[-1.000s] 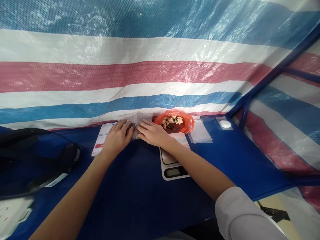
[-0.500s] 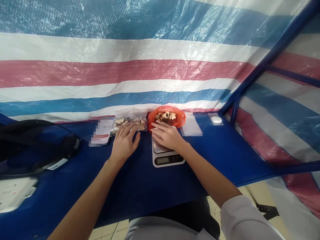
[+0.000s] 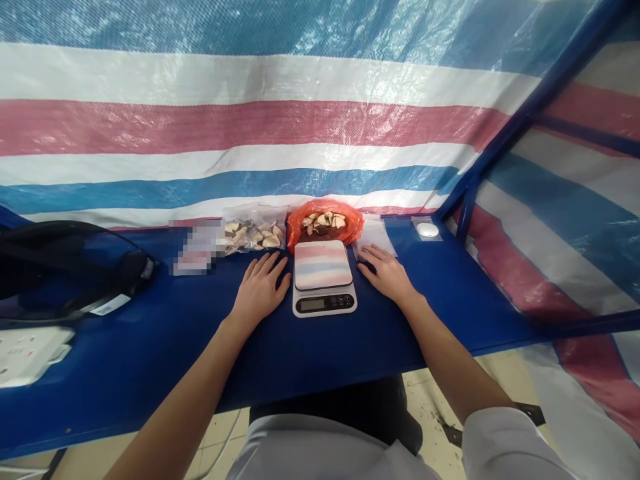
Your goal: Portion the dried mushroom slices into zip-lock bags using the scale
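My left hand [image 3: 261,285] lies flat on the blue table, fingers spread, just left of a small digital kitchen scale [image 3: 323,267]. Its fingertips are close to clear plastic bags [image 3: 253,235] holding pale, dark-edged dried slices. On the scale's other side rests my right hand [image 3: 385,270], open and holding nothing, its fingertips at the near edge of some flat clear plastic bags [image 3: 373,233]. Behind the scale an open red plastic bag [image 3: 327,223] contains more of the same slices. The scale's platform is bare and its display looks blank.
A blurred-out flat item [image 3: 195,248] lies left of the filled bags. Further left are a black headset-like object [image 3: 75,267] and a white power strip [image 3: 30,353]. A round white object [image 3: 427,230] sits at the back right. Striped sheeting [image 3: 280,127] hangs behind the table.
My right hand has moved right, off the scale and over to the flat bags. My left hand has drawn back from the filled bags onto the table. The view has shifted slightly.
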### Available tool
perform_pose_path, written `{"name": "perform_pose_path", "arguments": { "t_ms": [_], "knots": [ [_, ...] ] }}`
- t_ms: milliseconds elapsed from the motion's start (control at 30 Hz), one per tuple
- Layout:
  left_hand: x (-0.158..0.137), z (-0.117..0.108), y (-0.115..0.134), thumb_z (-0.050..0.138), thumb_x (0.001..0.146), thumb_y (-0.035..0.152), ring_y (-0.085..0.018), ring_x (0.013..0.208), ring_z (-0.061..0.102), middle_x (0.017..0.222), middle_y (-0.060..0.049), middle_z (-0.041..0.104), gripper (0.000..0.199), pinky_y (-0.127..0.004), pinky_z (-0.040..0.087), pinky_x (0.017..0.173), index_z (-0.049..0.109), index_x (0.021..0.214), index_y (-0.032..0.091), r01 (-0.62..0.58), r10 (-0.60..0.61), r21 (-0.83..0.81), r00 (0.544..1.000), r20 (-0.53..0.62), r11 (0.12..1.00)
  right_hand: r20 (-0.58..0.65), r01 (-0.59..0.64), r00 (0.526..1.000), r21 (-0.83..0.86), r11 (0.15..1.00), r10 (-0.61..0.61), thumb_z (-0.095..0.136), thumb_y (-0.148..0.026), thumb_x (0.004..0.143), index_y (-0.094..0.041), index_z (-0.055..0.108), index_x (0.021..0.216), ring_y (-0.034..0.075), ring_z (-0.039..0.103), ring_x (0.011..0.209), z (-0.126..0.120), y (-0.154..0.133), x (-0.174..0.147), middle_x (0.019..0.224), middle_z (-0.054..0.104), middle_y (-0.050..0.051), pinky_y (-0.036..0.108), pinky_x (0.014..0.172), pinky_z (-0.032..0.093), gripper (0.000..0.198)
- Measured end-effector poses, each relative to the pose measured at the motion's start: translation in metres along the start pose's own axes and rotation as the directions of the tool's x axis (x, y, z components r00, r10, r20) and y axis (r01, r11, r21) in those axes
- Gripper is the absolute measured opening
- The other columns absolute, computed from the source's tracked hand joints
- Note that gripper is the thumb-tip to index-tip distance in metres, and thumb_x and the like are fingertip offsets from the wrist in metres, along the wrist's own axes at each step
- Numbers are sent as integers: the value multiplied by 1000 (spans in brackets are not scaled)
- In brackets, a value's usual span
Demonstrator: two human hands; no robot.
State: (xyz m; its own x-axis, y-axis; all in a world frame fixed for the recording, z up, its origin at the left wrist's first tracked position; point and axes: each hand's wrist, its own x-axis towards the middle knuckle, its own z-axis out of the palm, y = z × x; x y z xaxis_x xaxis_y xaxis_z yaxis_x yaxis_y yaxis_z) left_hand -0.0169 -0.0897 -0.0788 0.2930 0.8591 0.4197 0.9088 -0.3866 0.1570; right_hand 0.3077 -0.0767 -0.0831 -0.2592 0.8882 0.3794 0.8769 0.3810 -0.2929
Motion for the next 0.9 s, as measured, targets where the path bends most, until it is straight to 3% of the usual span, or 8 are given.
{"name": "perform_pose_path", "arguments": {
  "t_ms": [200, 433, 900],
  "knots": [
    [-3, 0, 1, 42, 98, 38, -37, 143, 45, 151, -17, 52, 51, -60, 35, 117, 61, 139, 16, 50, -55, 50, 995, 88, 997, 89, 9, 996, -13, 1000, -8, 46, -35, 102, -23, 63, 139, 31, 47, 143, 5, 0, -2, 149, 56, 10, 55, 120, 38, 43],
    [-5, 2, 2, 45, 97, 39, -35, 144, 45, 152, -13, 53, 49, -58, 34, 118, 60, 141, 22, 73, -76, 45, 996, 56, 996, 99, 21, 995, -22, 1000, -19, 45, -35, 102, -23, 61, 141, 30, 45, 145, 6, 1, -2, 150, 55, 8, 53, 121, 36, 44],
    [-2, 0, 5, 43, 98, 40, -35, 141, 49, 147, -13, 58, 47, -56, 33, 119, 65, 134, 19, 104, -105, 15, 994, 35, 994, 129, -23, 991, 25, 999, 20, 48, -35, 101, -22, 63, 138, 30, 45, 145, 0, -1, 0, 150, 55, 8, 52, 122, 34, 42]
  ]
}}
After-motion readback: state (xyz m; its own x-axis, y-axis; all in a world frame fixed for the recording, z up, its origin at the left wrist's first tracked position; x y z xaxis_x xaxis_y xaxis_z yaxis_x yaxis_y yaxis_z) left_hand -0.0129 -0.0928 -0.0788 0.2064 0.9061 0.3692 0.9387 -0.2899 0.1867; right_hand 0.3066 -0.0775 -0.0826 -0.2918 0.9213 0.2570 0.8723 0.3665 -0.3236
